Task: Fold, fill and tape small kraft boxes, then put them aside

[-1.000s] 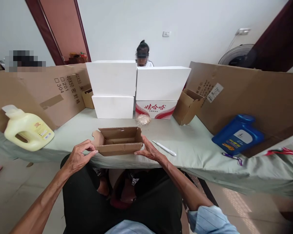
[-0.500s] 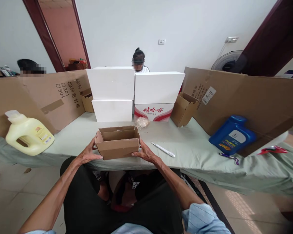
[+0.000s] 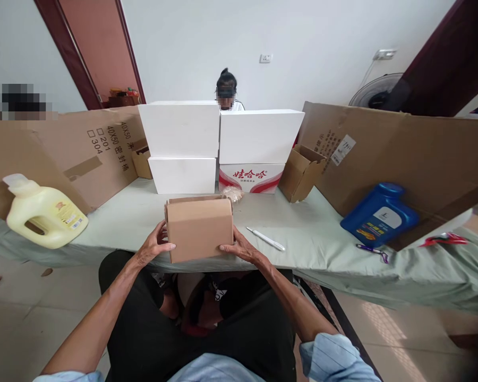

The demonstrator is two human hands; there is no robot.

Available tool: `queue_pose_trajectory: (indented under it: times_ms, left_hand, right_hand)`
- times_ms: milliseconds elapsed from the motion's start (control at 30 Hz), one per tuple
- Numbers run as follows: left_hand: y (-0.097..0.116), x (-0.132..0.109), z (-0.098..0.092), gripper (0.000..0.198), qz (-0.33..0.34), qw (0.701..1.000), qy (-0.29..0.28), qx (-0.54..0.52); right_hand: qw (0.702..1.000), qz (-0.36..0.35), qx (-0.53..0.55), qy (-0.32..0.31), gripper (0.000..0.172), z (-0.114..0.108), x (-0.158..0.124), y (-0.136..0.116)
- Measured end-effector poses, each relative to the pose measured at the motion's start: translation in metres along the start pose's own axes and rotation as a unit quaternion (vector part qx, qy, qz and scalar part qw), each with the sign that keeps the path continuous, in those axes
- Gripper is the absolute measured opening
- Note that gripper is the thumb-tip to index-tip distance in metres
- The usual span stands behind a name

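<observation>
The left hand [image 3: 153, 246] and right hand [image 3: 244, 246] clasp opposite ends of a small cardboard box [image 3: 200, 232] just below the frame's center, as a slim white tool [image 3: 266, 239] lies on pale green cloth [image 3: 310, 228] near the right hand.

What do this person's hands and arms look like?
The left hand and right hand are bare, no gloves, rings or watch visible. The right sleeve, light blue with thin dark lines, leaves the forearm uncovered. The left sleeve, also light blue, shows only partly.
</observation>
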State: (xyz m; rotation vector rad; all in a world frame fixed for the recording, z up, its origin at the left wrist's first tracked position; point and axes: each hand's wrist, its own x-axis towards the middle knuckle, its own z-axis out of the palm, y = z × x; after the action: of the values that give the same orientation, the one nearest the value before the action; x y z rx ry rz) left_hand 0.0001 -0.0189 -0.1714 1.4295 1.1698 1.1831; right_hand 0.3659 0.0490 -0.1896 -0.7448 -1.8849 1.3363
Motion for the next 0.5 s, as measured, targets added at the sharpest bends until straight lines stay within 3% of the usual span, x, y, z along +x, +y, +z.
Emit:
queue_pose_trajectory:
  times_ms: [100,233,333,400,500]
  left_hand:
    - [0.004,-0.001,0.008,0.109,-0.036,0.999,0.032,-0.016]
    - [0.014,-0.004,0.016,0.109,-0.056,0.997,0.046,-0.001]
    - [0.020,-0.013,0.014,0.105,-0.004,1.000,0.011,0.027]
    - [0.021,-0.022,0.009,0.115,0.044,0.994,-0.037,0.092]
    - [0.023,-0.033,0.003,0.131,0.133,0.942,-0.047,0.303]
  right_hand:
    - [0.999,0.022,0.027,0.016,0.100,-0.001,-0.008,-0.010]
    - [0.997,0.046,0.049,0.039,0.082,-0.006,-0.016,-0.016]
    - [0.982,0.125,0.132,0.050,0.075,-0.010,-0.018,-0.015]
    - [0.964,0.184,0.187,0.050,0.073,-0.014,-0.019,-0.013]
    - [0.948,0.228,0.219,0.036,0.067,-0.020,-0.020,-0.015]
